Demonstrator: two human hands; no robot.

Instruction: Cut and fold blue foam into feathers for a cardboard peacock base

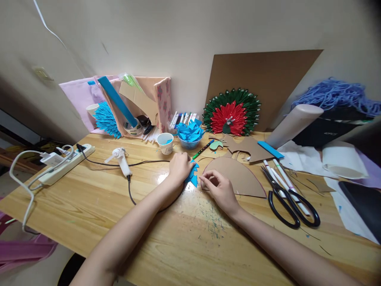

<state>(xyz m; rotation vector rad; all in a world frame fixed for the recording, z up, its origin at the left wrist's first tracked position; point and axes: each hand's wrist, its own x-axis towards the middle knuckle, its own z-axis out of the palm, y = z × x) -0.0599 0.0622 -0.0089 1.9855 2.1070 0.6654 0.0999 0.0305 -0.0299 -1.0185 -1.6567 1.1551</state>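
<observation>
Light wooden table [190,246], glossy, with green-blue paint flecks near centre. Plain beige wall [178,35] along the far edge. Large cardboard sheet [268,79] leaning on the wall, far right. In front of it a red and green paper fan [232,113].

Far left: white power strip [67,163] with a charger plugged in. White glue gun [121,159] lying just right of it, black cord trailing toward the near edge. Right side: black scissors [290,202] flat on the table, white pens [282,178] touching them. White roll [293,123] and blue yarn [336,93] at far right.

Containers: peach box [160,99] at far left against the wall, holding a blue strip and cardboard scraps, with a blue paper fan [105,119] leaning beside it. White paper cup [165,143] upright, something blue inside, contents unclear. Blue bowl [189,143] just right of the cup, heaped with blue folded papers. Marker pack [183,118] behind the bowl.

Left hand [179,169] at table centre, knuckles up, clenched on a blue folded piece [193,175] that pokes out to the right of the fingers. Piece low over the table, between both hands, just left of the cardboard half-round [238,176]. Right hand [220,190] resting at the half-round's left edge, fingers curled, thumb near forefinger. Cannot tell whether anything is pinched there. Green marker [202,150] lying just beyond the hands.
</observation>
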